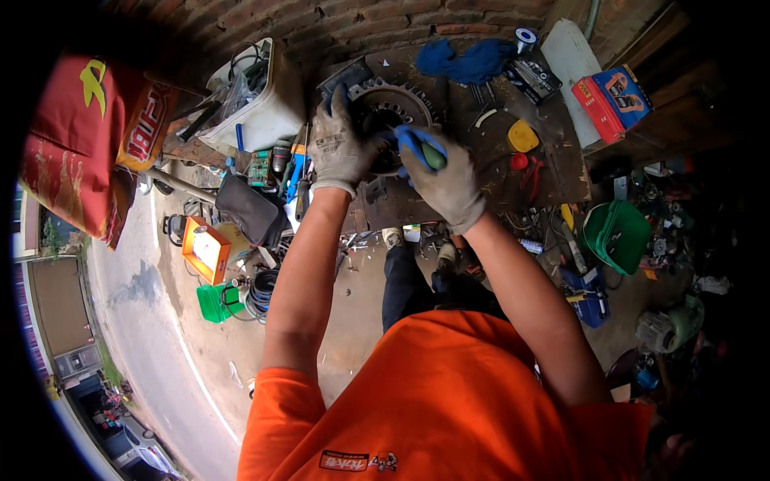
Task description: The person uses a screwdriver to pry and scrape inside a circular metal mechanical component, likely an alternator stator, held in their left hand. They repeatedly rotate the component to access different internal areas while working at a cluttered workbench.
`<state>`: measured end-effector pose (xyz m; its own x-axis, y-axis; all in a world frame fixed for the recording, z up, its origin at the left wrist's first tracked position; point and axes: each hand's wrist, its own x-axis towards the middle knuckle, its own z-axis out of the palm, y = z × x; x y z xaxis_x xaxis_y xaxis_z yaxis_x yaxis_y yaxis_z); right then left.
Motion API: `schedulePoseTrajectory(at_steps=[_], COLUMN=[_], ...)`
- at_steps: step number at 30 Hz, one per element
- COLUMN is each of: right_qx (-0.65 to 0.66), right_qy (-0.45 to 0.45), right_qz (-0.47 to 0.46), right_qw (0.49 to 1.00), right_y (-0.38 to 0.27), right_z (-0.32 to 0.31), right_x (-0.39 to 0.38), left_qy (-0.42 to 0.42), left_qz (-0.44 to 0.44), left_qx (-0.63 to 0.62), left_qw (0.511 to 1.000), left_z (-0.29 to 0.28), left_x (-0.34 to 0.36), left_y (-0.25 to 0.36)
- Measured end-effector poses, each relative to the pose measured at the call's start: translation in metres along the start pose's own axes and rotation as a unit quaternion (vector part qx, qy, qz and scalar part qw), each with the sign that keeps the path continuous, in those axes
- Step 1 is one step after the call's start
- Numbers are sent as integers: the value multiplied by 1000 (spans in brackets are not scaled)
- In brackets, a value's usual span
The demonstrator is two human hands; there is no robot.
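Right hand: the gloved right hand (446, 183) is closed around the blue-and-green plastic handle of a screwdriver (423, 147), its tip pointing toward the middle of the round part; the tip itself cannot be seen.
Left hand: the gloved left hand (338, 146) lies spread and partly curled over the left rim of the round toothed metal motor stator (391, 112), pressing on it rather than gripping anything loose.
Stator: it lies flat near the far left of the dark wooden work surface (489, 172), touching both hands.
Progress: the stator looks bare of any cover, and the tool is at its centre, so the work on it seems under way; what is loosened or fixed so far cannot be told.
Right of the hands: a yellow plastic piece (523, 136) and a small red tool (525, 167) lie on the surface, well apart from the stator.
Far side: a crumpled blue cloth (469, 61) lies by the brick wall.
Left: a white plastic tub of tools (258, 103) stands beside the surface.
Near left: an orange work lamp (204, 250) sits on the floor.
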<state>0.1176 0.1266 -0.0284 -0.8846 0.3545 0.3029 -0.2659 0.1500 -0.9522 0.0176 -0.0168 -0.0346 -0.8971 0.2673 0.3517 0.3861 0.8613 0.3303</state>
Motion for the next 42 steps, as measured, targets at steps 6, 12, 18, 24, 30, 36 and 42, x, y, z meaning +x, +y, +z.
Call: schedulePoseTrajectory(at_steps=[6,12,18,24,30,36,42], right_qx=[-71,77,-52,148,4,97,94], right_qy=[-42,-18,-48,-29,-54,-22,-20], right_qz=[15,100,105,171,114,169,109], right_qw=[996,992,992,974,992,981,989], right_y=[15,38,-2,21,-7,-24,-24], right_z=[13,-2,16,-15,11,-1,-34], right_x=[13,-5,18,-14,-15,-45,-72], left_qy=[-5,-24,62,45,84,81,69], left_qz=[-9,-4,45,36,54,41,20], left_qx=[-9,-16,-25,-42,-55,-24,-52], left_qw=[1000,1000,997,997,993,996,996], left_z=[5,-3,12,5,9,15,8], left_x=[0,-1,-20,-18,-36,-59,-35], left_y=[-2,4,-4,7,8,21,19])
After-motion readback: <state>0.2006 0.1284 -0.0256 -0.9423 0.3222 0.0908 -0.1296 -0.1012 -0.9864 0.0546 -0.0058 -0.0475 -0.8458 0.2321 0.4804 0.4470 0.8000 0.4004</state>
